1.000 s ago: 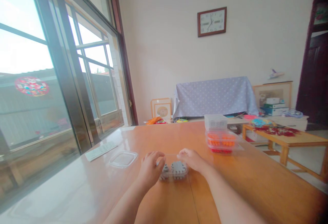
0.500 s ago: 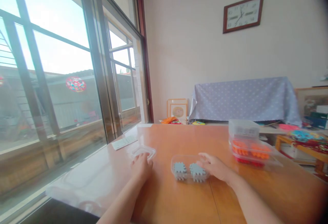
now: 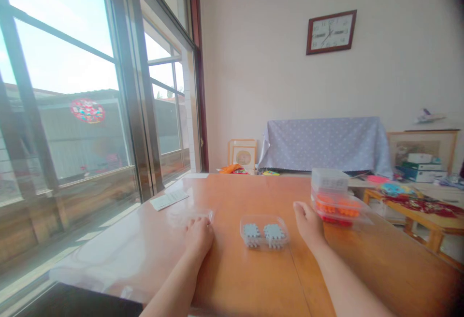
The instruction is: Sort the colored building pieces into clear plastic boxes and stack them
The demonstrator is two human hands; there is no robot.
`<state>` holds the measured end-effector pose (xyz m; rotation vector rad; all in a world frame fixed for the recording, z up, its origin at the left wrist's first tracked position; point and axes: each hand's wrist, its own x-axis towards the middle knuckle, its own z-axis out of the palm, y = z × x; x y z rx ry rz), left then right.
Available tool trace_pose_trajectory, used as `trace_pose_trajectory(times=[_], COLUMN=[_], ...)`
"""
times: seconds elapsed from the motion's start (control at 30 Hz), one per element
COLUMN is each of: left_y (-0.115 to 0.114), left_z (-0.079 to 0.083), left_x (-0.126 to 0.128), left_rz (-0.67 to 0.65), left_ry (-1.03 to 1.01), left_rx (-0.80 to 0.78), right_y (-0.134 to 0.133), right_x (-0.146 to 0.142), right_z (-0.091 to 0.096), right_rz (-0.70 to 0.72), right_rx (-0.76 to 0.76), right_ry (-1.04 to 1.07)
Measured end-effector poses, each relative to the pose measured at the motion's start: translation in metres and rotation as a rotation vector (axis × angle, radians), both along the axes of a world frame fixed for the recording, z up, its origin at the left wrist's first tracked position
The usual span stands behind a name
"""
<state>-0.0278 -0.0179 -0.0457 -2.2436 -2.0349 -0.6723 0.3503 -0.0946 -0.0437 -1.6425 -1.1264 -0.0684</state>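
Observation:
My left hand (image 3: 200,235) rests palm down at the near edge of a clear plastic lid (image 3: 177,216) on the table, its fingers loosely bent and not gripping it. A clear plastic box (image 3: 264,243) with two stacks of grey-blue toothed foam pieces (image 3: 274,232) stands between my hands. My right hand (image 3: 309,225) is off to the right of that box, thumb side up and holding nothing visible. Its far fingers are partly hidden, close to a stack of clear boxes with orange pieces (image 3: 335,206) and red pieces (image 3: 335,219).
A pale box (image 3: 329,180) tops the stack at the right. A folded paper (image 3: 169,199) lies at the table's left, by the window. The wooden table (image 3: 246,283) has a seam near its middle. Behind are a cloth-covered piece of furniture (image 3: 322,145) and a low wooden stool (image 3: 416,218).
My right hand has left the box of grey-blue pieces and moved right, towards the stacked boxes. My left hand stays by the lid. The view has turned slightly right.

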Motion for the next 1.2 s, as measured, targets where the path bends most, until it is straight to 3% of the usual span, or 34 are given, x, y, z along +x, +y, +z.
trace_pose_trajectory(times=[0.17,0.3,0.4,0.57,0.73,1.03,1.2], left_y=[-0.007,-0.019,-0.033,-0.066,-0.1,-0.146,-0.17], left_z=[0.005,0.015,0.023,0.028,0.02,-0.006,-0.008], left_x=[-0.002,-0.001,0.004,0.023,0.047,0.071,0.074], left_rz=[-0.024,-0.055,-0.088,-0.164,-0.33,-0.575,-0.661], left_ry=[-0.041,-0.144,-0.241,-0.342,-0.451,-0.55,-0.548], left_rx=[0.072,0.171,0.256,0.356,0.446,0.462,0.457], right_y=[-0.002,-0.012,-0.028,-0.054,-0.067,-0.089,-0.107], right_x=[-0.003,-0.023,-0.057,-0.138,-0.192,-0.194,-0.188], right_z=[0.017,0.031,0.041,0.048,0.039,0.014,0.004], right_rz=[-0.027,0.014,0.077,0.437,0.465,0.459,0.408], right_rx=[0.0,0.023,0.031,-0.084,-0.24,-0.142,-0.104], right_ry=[-0.037,-0.011,0.063,0.264,0.496,0.88,0.819])
